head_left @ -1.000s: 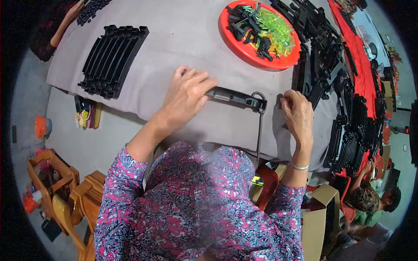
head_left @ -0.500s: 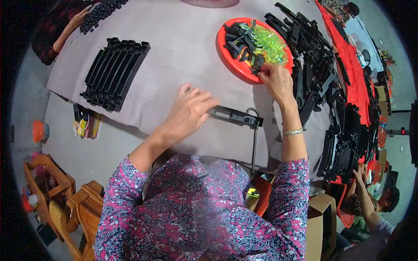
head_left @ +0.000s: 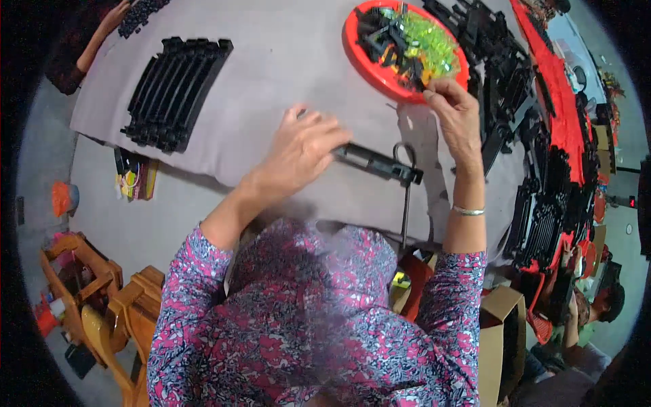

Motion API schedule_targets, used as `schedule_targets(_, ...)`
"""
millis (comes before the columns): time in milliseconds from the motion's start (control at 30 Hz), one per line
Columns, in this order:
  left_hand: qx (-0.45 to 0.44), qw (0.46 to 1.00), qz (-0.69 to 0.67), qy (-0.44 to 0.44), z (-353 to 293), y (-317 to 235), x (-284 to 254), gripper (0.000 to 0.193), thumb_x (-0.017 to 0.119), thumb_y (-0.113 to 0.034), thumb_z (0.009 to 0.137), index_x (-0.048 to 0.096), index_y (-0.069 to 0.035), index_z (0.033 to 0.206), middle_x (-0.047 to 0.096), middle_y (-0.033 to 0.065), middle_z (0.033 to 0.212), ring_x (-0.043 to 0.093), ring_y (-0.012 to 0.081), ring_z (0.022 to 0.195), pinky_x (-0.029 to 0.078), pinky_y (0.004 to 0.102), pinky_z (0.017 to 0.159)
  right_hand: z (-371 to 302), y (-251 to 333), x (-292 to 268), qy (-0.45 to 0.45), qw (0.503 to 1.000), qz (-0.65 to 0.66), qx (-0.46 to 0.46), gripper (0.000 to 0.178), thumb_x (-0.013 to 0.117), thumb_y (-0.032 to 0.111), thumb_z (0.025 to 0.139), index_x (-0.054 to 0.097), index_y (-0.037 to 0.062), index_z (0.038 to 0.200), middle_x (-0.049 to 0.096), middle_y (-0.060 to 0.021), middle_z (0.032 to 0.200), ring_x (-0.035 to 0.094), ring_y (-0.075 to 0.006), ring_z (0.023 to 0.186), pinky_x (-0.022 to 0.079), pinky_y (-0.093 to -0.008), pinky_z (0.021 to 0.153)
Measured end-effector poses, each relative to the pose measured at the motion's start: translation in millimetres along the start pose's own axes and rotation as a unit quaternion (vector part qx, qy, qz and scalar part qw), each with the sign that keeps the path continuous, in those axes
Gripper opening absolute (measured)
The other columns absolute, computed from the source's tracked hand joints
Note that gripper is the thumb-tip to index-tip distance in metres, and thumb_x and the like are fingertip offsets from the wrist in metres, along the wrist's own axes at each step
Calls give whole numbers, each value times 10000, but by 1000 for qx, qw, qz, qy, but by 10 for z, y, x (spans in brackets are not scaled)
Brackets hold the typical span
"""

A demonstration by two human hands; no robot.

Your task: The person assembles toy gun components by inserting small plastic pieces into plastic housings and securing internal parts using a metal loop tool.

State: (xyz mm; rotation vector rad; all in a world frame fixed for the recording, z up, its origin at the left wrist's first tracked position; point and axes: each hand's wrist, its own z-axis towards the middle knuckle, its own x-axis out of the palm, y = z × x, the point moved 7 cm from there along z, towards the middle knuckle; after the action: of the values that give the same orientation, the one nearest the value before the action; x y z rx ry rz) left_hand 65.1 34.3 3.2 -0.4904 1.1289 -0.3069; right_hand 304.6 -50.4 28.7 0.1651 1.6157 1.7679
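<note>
My left hand [head_left: 302, 148] is closed around one end of a long black plastic part [head_left: 369, 161], which has a slot along it and points to the right. The part's far end meets a thin metal rod with a looped top [head_left: 405, 210] near the table's front edge. Up and to the right, my right hand [head_left: 458, 119] pinches a small dark piece [head_left: 427, 91] at the near rim of a round red tray [head_left: 352, 51]. Small black pieces [head_left: 383, 44] lie on the tray's left side, and clear yellow-green pieces [head_left: 434, 47] on its right.
A row of long black parts [head_left: 178, 95] lies at the left on the grey cloth [head_left: 271, 74]. More black parts [head_left: 498, 81] are heaped right of the tray, beside a red cloth [head_left: 556, 88]. Another person's arm [head_left: 95, 44] is at far left; a cardboard box [head_left: 502, 325] stands lower right.
My right hand has drawn back slightly from the tray's pieces, with a small dark piece in its fingertips. My left hand still grips the long part. The view has shifted a little.
</note>
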Motion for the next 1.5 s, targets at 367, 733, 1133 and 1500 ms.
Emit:
schedule_targets(367,14,1000,-10,-11,-17,14,-59,390,636,-29,710,647,-51,1099,603,72,944,582,259,1001,326,527,1073,-865,126,77,53,984,69,154,93,638,54,891,662,-9,955,627,11,844,554,-63,783,447,-217,711)
schedule_targets(733,5,999,-17,32,-67,7,-59,383,656,-59,730,660,-64,1114,626,83,1057,564,270,1068,320,525,1072,-994,215,203,65,994,2,93,62,685,27,880,669,-8,929,601,11,881,533,-79,817,431,-223,741)
schedule_targets(1133,1,999,-32,22,-51,-10,-93,381,646,-44,663,659,-33,1044,592,84,907,592,265,952,352,512,1061,-792,-101,-118,-93,956,-260,100,121,643,95,876,694,12,948,693,-151,788,662,-218,670,519,-311,677)
schedule_targets(1500,-25,996,-74,44,-26,24,-129,347,695,-64,662,662,-8,1003,617,123,890,594,298,927,384,455,1003,59,79,-401,-108,923,-368,15,205,653,215,850,706,38,938,685,-185,851,682,-359,809,527,-423,737)
